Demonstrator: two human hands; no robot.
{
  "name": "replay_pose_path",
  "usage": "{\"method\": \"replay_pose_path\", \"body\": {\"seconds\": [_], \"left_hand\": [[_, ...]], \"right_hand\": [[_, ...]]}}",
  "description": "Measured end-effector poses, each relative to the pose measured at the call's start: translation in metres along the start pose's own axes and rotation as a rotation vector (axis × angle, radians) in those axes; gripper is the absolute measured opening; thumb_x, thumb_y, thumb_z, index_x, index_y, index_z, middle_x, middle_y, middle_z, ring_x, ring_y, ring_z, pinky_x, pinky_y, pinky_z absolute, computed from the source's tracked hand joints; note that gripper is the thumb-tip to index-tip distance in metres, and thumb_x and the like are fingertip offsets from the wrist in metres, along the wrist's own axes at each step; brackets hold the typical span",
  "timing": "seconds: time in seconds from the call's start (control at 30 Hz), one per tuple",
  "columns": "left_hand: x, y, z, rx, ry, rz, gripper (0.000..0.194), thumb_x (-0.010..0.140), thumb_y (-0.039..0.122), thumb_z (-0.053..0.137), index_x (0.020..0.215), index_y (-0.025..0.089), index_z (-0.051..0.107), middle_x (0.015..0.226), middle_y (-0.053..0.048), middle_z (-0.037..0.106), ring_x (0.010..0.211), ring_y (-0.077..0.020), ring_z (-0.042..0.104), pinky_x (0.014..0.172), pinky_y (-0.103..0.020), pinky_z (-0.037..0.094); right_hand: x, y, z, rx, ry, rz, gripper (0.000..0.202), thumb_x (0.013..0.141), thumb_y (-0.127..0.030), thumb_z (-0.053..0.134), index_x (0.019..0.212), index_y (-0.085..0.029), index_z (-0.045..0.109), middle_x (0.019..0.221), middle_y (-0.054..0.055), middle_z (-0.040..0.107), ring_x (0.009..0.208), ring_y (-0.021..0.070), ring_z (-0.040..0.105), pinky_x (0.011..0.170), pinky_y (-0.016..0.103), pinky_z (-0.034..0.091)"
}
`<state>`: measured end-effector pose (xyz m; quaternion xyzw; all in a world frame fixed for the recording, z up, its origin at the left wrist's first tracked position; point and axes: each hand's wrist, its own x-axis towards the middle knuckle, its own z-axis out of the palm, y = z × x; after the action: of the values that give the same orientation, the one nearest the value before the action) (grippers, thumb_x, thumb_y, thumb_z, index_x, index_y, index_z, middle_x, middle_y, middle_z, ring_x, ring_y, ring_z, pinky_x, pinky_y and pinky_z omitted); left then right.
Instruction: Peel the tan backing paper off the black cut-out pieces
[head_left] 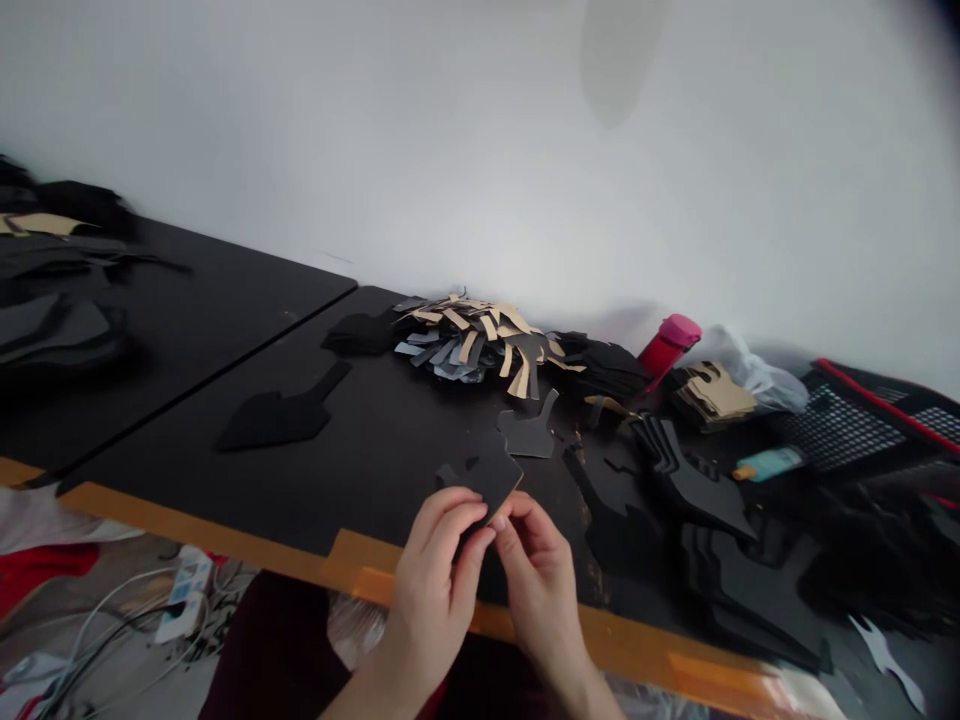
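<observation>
Both of my hands meet near the table's front edge on a dark cut-out piece (491, 477) with a thin tan edge. My left hand (446, 555) pinches it from the left, thumb below and fingers on top. My right hand (536, 560) pinches its right edge between thumb and forefinger. Just beyond lies a grey cut-out piece (529, 432) with a narrow stem. To the right of my hands a black cut-out piece (611, 525) rests flat. Another black cut-out piece (281, 415) lies to the left. The held piece's lower part is hidden by my fingers.
A heap of tan and grey strips (472, 340) sits by the wall. On the right are a pink bottle (667, 350), tan pieces (716, 393), a light-blue tube (771, 464), a black mesh basket (847, 425) and stacked dark pieces (694, 480). Orange tape (225, 535) lines the table edge.
</observation>
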<state>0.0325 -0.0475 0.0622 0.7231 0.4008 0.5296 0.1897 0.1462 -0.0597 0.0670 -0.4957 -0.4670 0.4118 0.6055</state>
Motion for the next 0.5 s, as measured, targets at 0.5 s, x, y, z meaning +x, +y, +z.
{"method": "replay_pose_path", "body": {"seconds": [0.5], "left_hand": [[0.002, -0.0049, -0.0045, 0.004, 0.047, -0.025, 0.018, 0.086, 0.009, 0.05, 0.098, 0.021, 0.056, 0.105, -0.004, 0.057, 0.1, -0.0144, 0.056, 0.089, -0.027, 0.048]], "right_hand": [[0.0042, -0.0049, 0.0053, -0.018, -0.084, -0.026, 0.016, 0.088, -0.032, 0.053, 0.077, -0.021, 0.052, 0.083, 0.0, 0.049, 0.079, 0.0138, 0.048, 0.075, 0.025, 0.042]]}}
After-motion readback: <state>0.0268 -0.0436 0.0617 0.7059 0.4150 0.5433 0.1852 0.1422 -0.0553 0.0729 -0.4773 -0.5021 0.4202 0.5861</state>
